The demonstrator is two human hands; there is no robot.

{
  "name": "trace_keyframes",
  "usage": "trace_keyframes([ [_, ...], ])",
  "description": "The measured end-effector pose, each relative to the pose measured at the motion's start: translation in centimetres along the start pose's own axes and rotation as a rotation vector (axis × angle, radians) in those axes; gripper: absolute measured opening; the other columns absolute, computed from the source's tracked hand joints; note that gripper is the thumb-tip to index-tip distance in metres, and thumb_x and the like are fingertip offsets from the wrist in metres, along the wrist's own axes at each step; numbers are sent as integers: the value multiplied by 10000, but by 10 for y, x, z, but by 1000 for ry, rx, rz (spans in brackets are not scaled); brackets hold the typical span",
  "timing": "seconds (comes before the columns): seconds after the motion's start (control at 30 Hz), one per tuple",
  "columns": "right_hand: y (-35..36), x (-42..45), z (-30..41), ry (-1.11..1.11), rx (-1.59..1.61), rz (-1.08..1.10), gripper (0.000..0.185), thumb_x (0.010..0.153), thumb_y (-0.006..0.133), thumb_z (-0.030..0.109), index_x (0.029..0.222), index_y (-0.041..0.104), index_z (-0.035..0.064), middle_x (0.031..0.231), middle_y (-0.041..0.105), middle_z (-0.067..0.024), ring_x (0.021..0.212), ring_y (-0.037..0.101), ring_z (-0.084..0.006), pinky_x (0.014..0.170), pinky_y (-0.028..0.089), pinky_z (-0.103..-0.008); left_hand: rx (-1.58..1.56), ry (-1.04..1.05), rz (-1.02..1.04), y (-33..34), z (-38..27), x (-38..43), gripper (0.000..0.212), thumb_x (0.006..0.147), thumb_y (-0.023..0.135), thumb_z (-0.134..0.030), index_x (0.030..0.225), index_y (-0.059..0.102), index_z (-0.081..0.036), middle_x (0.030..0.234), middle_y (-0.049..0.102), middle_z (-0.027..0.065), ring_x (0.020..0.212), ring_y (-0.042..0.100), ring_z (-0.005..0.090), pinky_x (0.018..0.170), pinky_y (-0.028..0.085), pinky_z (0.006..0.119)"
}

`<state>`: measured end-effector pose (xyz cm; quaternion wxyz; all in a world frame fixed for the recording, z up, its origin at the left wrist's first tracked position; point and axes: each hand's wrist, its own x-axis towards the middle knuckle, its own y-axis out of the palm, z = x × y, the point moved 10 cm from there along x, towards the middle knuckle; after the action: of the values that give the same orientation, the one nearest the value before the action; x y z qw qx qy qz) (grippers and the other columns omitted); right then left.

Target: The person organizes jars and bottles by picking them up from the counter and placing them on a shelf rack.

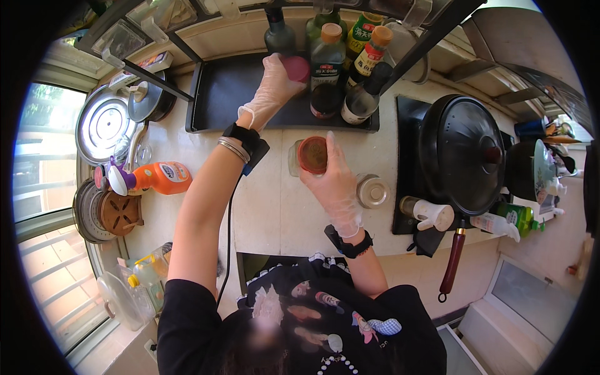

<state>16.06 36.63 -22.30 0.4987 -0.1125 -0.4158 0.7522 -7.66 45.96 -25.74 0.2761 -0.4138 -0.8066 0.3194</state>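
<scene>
My left hand (pixel 271 89), in a clear plastic glove, grips a container with a pink lid (pixel 297 69) over the black rack shelf (pixel 243 93). Its body is mostly hidden by my hand and the lid. Just right of it on the shelf stand a dark-lidded jar (pixel 325 101) and a clear bottle with an orange cap (pixel 328 51). Above the counter's middle, my right hand (pixel 333 187), also gloved, holds a glass jar with a red-rimmed lid (pixel 312 155). Whether that jar touches the counter I cannot tell. Another glass jar (pixel 373 191) sits right beside this hand.
More sauce bottles (pixel 370 56) crowd the shelf's right end. A black lidded wok (pixel 461 154) occupies the cooktop (pixel 408 136), its red handle (pixel 453 262) jutting past the counter edge. At left are an orange spray bottle (pixel 164 178), a lidded pot (pixel 150 101) and steamer racks (pixel 101 211).
</scene>
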Motion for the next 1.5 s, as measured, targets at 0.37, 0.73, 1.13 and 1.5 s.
trace_keyframes([
  [0.37, 20, -13, -5, -5, 82, 5, 822, 670, 770, 322, 1336, 403, 11, 1206, 564, -158, 932, 639, -300, 687, 553, -361, -52, -138, -296, -19, -8, -21, 845, 592, 848, -385, 1107, 453, 156, 1117, 466, 327, 1049, 484, 444, 911, 450, 432],
  [0.73, 28, -26, -9, -17, 144, 23, 812, 660, 772, 287, 1323, 406, -4, 1189, 562, -158, 907, 644, -288, 658, 556, -348, -65, -7, -269, -19, 9, -8, 654, 559, 868, -262, 989, 486, 48, 927, 540, 203, 859, 548, 314, 755, 470, 374],
  [1.13, 12, 22, 13, -9, 267, -145, 814, 652, 811, 253, 1319, 428, -13, 1194, 578, -185, 1038, 614, -298, 836, 524, -348, -295, -59, -85, -26, 66, -111, 451, 775, 505, 26, 1225, 512, -6, 1211, 554, 175, 1171, 518, 274, 1000, 402, 353],
  [1.5, 37, 84, 28, -178, 71, -309, 807, 685, 764, 357, 1284, 413, -56, 1183, 557, -217, 928, 649, -332, 691, 577, -363, -262, 85, -42, -9, 22, -117, 629, 766, 668, -95, 1324, 389, -11, 1315, 449, 204, 1253, 416, 346, 1058, 345, 368],
])
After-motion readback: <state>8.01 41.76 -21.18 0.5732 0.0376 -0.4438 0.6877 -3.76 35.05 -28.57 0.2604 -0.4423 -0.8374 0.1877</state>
